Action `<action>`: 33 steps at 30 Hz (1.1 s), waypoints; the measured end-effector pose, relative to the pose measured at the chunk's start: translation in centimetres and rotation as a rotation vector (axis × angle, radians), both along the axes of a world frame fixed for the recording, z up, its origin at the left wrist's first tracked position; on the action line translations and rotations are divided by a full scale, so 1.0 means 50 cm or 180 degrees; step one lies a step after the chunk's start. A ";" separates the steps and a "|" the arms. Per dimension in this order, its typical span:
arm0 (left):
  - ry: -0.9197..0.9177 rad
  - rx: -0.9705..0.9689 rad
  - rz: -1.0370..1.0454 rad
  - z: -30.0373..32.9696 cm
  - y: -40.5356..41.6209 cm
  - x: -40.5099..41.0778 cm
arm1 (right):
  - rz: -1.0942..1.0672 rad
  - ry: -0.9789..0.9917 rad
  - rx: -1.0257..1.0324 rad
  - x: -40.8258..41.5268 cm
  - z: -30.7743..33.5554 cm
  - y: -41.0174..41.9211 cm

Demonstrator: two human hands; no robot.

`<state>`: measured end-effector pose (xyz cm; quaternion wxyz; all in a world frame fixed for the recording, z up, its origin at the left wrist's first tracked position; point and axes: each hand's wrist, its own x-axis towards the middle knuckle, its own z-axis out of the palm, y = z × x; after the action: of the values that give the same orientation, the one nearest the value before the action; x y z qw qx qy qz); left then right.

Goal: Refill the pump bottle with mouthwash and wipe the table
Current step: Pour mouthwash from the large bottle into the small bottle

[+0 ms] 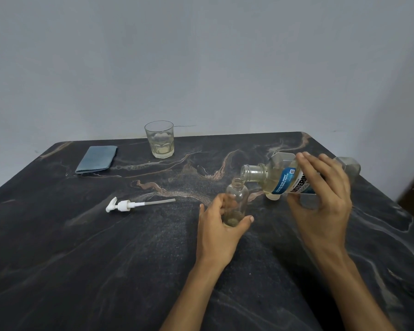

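Centre-right of the frame, the left hand (221, 231) grips the upright pump bottle (236, 201) on the counter (81, 259); the right hand (320, 201) grasps the tilted mouthwash bottle (275, 177) above it.

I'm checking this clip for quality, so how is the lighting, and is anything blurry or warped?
Head view: dim, flat light with soft shadows; wide-angle lens bows the table edges; the small bottle in the left hand looks smeared; the mouthwash bottle label in the right hand reads sharply.
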<state>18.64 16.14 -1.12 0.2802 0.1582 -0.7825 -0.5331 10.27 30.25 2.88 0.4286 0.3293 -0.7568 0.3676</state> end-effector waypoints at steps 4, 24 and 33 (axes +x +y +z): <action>-0.0004 0.0047 -0.0026 0.001 0.001 0.001 | -0.0006 -0.0016 0.0003 0.000 0.000 0.000; -0.0074 0.0100 -0.0021 0.006 0.000 0.004 | 0.0008 -0.0001 -0.0003 -0.001 0.000 -0.001; -0.0093 0.0085 -0.0083 -0.004 -0.003 0.001 | 0.0008 0.0022 -0.0017 0.000 -0.001 0.000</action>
<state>18.71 15.98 -1.30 0.2595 0.1595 -0.7813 -0.5448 10.26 30.23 2.85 0.4317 0.3304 -0.7539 0.3690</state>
